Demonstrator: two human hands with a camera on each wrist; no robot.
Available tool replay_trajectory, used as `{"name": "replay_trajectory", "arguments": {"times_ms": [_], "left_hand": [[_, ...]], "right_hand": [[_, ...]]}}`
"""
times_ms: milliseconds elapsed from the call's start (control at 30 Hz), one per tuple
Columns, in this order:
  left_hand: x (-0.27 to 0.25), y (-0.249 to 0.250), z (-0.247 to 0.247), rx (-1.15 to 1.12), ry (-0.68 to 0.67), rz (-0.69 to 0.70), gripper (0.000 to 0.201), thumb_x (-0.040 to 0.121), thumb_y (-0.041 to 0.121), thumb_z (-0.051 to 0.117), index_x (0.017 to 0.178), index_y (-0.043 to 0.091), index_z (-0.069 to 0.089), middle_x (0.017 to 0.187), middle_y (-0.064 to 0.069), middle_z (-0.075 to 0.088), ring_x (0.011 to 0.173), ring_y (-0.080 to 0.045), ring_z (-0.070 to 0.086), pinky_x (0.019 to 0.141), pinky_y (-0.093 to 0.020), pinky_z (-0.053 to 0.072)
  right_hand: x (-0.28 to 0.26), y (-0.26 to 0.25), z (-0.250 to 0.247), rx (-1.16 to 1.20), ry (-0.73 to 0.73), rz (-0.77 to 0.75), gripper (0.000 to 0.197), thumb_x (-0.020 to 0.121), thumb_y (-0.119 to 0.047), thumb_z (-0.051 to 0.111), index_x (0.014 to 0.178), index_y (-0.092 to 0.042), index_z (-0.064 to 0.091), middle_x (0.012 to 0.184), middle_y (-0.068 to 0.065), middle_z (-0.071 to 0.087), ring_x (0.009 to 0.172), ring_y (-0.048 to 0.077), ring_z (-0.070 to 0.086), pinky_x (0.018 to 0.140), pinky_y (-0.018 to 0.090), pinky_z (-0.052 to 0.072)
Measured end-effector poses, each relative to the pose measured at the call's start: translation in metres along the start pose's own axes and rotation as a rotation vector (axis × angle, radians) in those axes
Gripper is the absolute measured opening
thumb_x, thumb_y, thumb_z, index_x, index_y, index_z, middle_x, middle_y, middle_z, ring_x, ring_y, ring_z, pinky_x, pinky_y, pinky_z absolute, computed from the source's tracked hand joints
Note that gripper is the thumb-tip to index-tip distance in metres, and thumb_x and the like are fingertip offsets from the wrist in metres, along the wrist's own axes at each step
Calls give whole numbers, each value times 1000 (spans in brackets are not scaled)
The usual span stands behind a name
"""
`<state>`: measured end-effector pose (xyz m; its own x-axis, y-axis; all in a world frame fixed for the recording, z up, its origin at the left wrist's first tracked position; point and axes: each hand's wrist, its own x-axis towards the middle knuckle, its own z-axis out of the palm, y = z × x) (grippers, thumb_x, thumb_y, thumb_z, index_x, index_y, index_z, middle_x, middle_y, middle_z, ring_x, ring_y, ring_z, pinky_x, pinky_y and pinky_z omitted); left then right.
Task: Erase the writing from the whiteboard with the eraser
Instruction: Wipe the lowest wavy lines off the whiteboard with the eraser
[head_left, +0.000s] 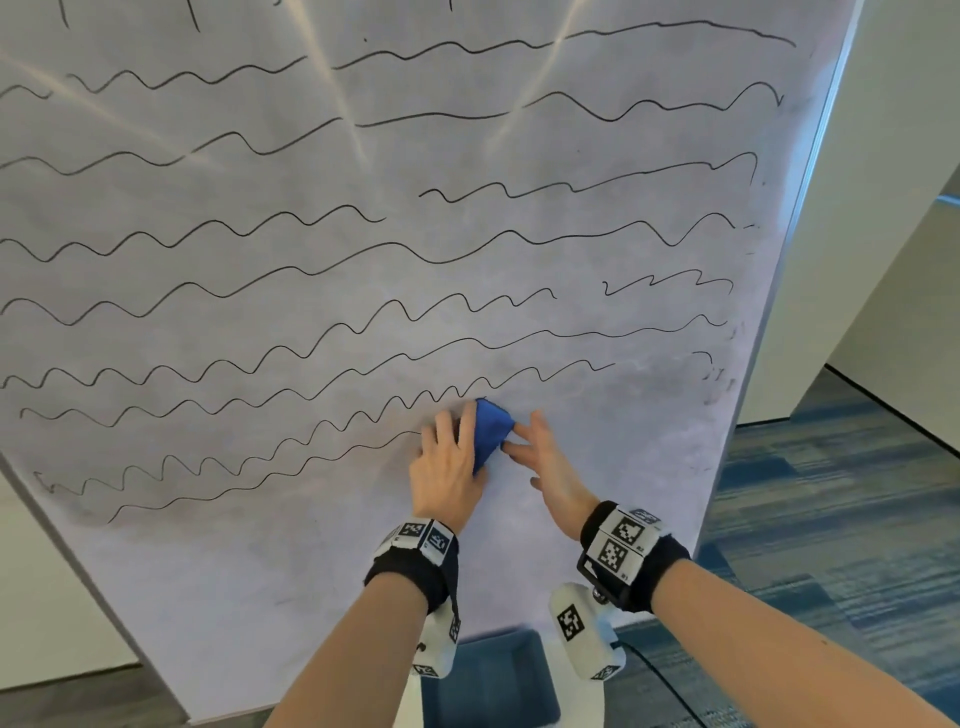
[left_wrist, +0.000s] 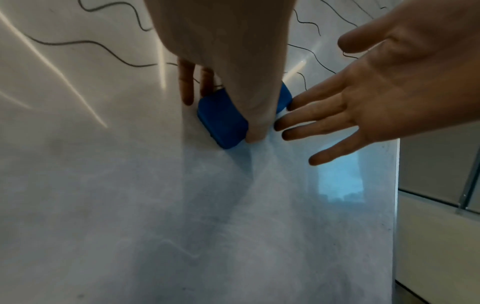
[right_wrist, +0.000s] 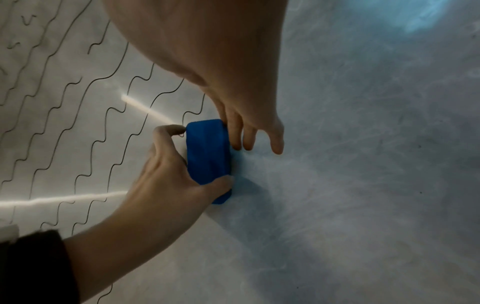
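One whiteboard (head_left: 519, 545), one blue eraser (head_left: 491, 431), two hands, and about eleven wavy marker lines (head_left: 311, 270).

both forearms reach forward, each wrist wrapped in a black band. left hand (head_left: 447, 462): fingers and thumb curled around the blue eraser (head_left: 488, 428). right hand (head_left: 545, 457): fingers extended and slightly spread, fingertips touching the eraser's right edge.

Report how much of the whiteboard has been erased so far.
Done: the lower right of the whiteboard is wiped, with faint smudges. In hand: the left hand grips the blue eraser where the lowest lines end; the right hand touches it with straight fingers. Left: the wavy lines above and leftward.
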<state>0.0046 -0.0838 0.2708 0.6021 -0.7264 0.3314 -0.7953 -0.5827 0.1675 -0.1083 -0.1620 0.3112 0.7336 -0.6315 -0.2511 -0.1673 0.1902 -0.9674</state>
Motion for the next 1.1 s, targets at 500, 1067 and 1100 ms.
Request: {"name": "replay_trajectory", "arguments": {"times_ms": [500,1067,1100], "left_hand": [[17,-52,-8,472,199,722,81,72,3,60,147,14,31,108,-16,56,97,-32,54,84,-40,44],[14,-70,-17,439,228,744,63,77,5,47,139,14,48,99,-11,45,84,-27,41,75,-35,34],[10,-82,-17,431,249,737,61,80,3,40,139,13,45,98,-12,45,83,-28,40,74,-36,33]], "right_hand": [[5,-1,-15,-18,374,-190,31,101,-46,29,116,-26,47,119,13,55,111,25,53,79,26,34],[-2,17,1,-184,438,-196,48,102,-45,26,140,-21,42,131,6,44,121,18,46,108,32,29],[-3,18,2,-240,446,-203,47,102,-45,27,140,-22,42,131,5,43,121,17,44,107,29,27]]}}
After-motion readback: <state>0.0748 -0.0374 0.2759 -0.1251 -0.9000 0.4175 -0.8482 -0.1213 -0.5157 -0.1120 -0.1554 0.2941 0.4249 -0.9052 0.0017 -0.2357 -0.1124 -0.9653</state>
